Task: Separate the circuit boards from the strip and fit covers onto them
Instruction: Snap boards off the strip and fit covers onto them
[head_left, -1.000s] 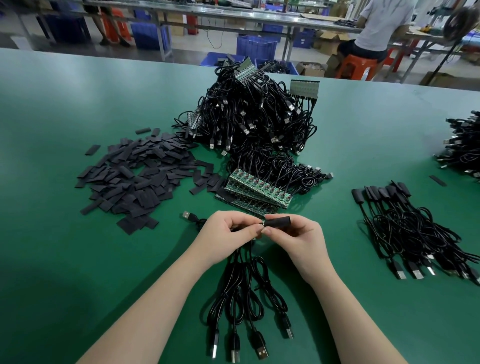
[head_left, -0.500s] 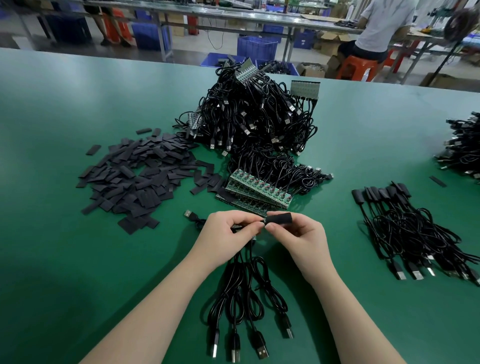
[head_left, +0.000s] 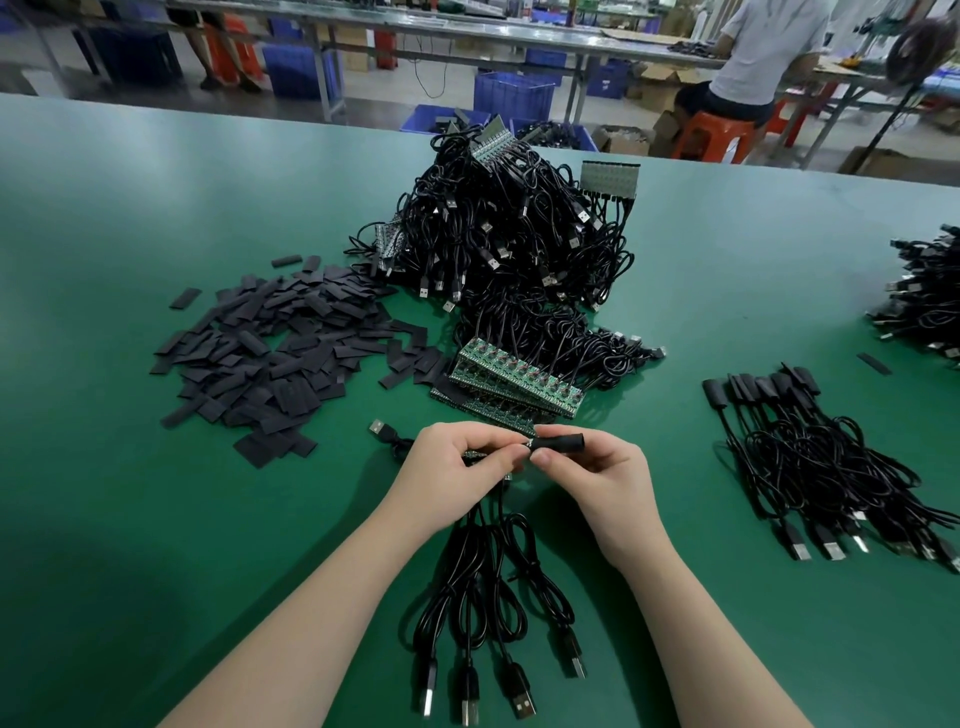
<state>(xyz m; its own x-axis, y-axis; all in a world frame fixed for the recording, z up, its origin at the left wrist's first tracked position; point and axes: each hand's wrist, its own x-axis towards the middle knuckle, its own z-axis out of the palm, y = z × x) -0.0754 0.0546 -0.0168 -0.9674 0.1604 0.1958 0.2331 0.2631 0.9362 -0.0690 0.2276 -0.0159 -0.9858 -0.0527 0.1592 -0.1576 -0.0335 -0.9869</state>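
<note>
Close together, left hand pinches a small, light, brittle circuit board; right hand pinches a soft black cover beside it, best held by edges.

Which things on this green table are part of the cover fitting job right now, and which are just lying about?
In use:
left hand gripping the board strip
right hand pinching the black cover
loose covers pile
waiting board strips
cable heap
covered cables

Lying about:
blue crates
orange stool
far cable pile
</note>
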